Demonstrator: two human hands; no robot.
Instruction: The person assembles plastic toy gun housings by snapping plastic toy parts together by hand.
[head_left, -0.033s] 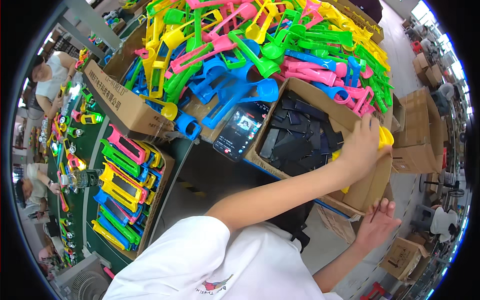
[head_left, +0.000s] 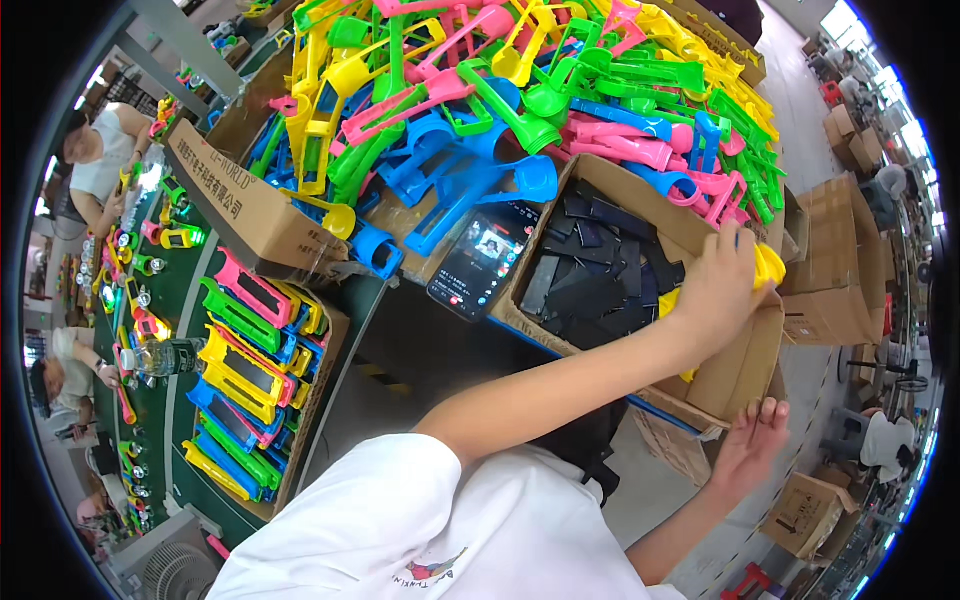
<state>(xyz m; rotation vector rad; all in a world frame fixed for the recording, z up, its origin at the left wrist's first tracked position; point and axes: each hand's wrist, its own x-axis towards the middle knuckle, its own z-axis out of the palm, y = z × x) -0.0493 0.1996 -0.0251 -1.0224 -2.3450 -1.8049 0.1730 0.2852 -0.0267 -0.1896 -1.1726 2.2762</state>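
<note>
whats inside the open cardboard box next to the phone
The cardboard box holds a loose heap of flat black plastic pieces. A hand grips a yellow plastic part at its right edge. The hand and forearm cover that corner, so its contents are hidden.

yellow plastic part | gripped, half hidden | at cardboard box's right rim

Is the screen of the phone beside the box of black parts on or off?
On. The phone lies face up between the coloured plastic pieces and the cardboard box, and its screen glows with a small picture and icons.
</note>
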